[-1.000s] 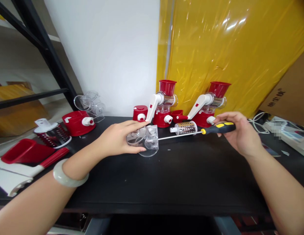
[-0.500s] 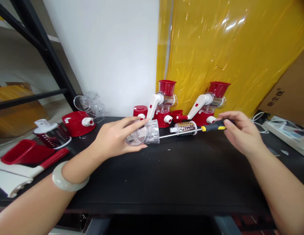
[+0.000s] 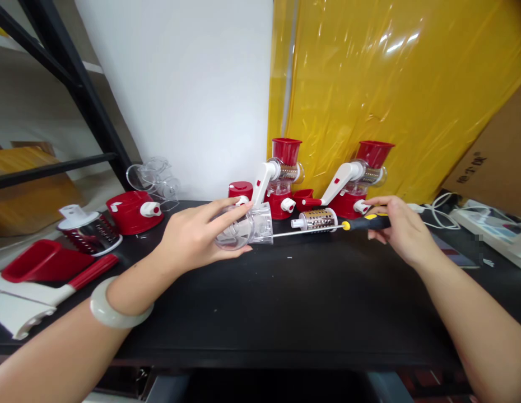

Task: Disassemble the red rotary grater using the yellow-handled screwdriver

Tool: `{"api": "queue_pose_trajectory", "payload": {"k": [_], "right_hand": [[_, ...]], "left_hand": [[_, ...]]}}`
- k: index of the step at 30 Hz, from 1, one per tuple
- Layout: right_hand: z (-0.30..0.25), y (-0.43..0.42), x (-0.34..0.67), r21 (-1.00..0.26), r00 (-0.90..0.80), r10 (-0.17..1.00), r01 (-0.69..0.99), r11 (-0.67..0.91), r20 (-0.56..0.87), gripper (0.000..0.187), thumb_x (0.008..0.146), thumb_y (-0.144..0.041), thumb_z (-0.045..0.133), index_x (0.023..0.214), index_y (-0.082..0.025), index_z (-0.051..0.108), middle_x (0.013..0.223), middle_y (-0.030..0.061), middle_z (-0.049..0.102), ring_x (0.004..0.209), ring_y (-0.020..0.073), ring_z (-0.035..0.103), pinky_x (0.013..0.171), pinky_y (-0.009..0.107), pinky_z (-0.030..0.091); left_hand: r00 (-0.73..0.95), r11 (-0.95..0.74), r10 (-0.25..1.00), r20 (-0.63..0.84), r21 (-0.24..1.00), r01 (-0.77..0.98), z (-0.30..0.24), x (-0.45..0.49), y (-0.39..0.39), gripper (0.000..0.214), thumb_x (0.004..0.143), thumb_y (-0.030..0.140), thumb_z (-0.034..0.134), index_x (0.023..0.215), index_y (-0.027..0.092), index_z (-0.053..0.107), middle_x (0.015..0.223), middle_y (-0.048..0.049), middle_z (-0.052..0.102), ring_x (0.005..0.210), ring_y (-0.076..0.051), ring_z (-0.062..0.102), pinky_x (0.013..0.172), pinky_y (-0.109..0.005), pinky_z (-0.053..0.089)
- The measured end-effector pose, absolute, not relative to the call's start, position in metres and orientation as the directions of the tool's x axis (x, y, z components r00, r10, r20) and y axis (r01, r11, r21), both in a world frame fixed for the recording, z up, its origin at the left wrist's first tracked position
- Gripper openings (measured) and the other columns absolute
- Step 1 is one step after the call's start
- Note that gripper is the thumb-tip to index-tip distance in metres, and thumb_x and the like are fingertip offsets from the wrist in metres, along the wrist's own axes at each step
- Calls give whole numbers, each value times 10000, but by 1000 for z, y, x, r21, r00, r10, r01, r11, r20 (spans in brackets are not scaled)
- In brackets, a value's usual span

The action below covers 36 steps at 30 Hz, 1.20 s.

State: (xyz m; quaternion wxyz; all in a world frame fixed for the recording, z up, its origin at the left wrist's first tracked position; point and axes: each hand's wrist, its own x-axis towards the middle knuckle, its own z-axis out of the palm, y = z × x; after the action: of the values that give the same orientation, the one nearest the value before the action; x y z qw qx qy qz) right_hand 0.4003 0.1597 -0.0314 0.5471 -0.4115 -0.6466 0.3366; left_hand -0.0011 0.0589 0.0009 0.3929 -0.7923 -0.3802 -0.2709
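Note:
My left hand (image 3: 197,232) is closed around a clear plastic grater housing (image 3: 260,224), which lies on its side above the black table. My right hand (image 3: 397,226) grips the black and yellow handle of a screwdriver (image 3: 367,222). The long shaft runs leftward into the open end of the clear housing; where its tip sits inside I cannot make out. Behind the shaft lies a metal grater drum (image 3: 319,219) with a white hub.
Two assembled red rotary graters (image 3: 279,201) (image 3: 348,201) stand at the back. On the left are a red base (image 3: 134,212), a drum (image 3: 90,229), a red hopper (image 3: 42,260) and a white crank arm (image 3: 21,302). White cables (image 3: 441,215) lie at right.
My right hand has turned on the screwdriver handle, whose yellow marking now faces differently. The screwdriver has shifted slightly left; my left hand and the clear housing stay nearly still.

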Motion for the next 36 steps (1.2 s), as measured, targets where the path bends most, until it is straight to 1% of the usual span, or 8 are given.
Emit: {"api": "queue_pose_trajectory", "payload": {"k": [3,7,12,17,22,27,31,36], "right_hand": [[-32,159,403,-882,-57,914,241,404,403,377,917,-611,591,1013,-261,694,784,-8,629,516,95,520,459,224,417],[-27,158,402,-880,-123,871,-77,469,475,237,817,-417,783,1004,-290,712,1001,2,666,846,120,612,706,199,513],[-21,154,399,-853,-146,859,-284,438,490,444,661,-211,849,1071,-298,703,1060,11,691,1086,168,616,932,265,510],[-28,158,398,-931,-167,916,-35,364,364,336,889,-549,644,1085,-277,643,848,35,724,755,203,686,658,331,559],[-31,159,402,-820,-215,910,396,412,354,460,922,-663,531,1025,-245,689,589,-18,557,502,133,513,467,261,440],[-28,160,409,-773,-269,831,310,553,487,327,860,-564,688,1054,-300,689,1076,40,681,819,185,649,753,342,584],[-29,160,407,-775,-226,794,186,603,564,359,759,-464,818,1064,-345,672,1130,30,673,1122,258,630,976,421,546],[-29,160,399,-875,-124,872,42,482,474,374,811,-592,717,1057,-317,654,999,48,697,922,252,699,743,392,611]], "left_hand": [[567,-396,383,729,-425,814,0,-2,59,703,823,594,713,1415,247,560,1236,-95,745,947,-247,765,669,-302,576],[552,-369,368,748,-428,825,-2,-2,60,845,816,602,721,1513,216,439,1185,-114,762,934,-260,768,694,-317,579],[514,-336,374,772,-404,851,-5,-3,62,1079,782,648,731,1609,174,226,1086,-130,781,842,-270,772,634,-330,568],[533,-336,350,771,-427,839,-3,-4,62,1083,782,619,751,1615,192,208,1098,-132,778,852,-278,772,632,-339,571],[542,-324,338,769,-446,834,-2,-4,62,1054,796,610,743,1607,174,230,1111,-144,776,869,-296,772,623,-362,576],[525,-327,361,771,-422,845,-3,-4,63,1082,782,623,750,1613,184,212,1100,-144,777,856,-291,772,616,-351,568],[522,-324,357,774,-422,847,-4,-4,63,1087,776,639,747,1610,184,220,1074,-135,781,842,-275,772,620,-332,563],[520,-325,359,775,-419,848,-4,-4,63,1083,777,641,745,1608,181,225,1073,-133,783,850,-275,774,638,-338,578]]}}
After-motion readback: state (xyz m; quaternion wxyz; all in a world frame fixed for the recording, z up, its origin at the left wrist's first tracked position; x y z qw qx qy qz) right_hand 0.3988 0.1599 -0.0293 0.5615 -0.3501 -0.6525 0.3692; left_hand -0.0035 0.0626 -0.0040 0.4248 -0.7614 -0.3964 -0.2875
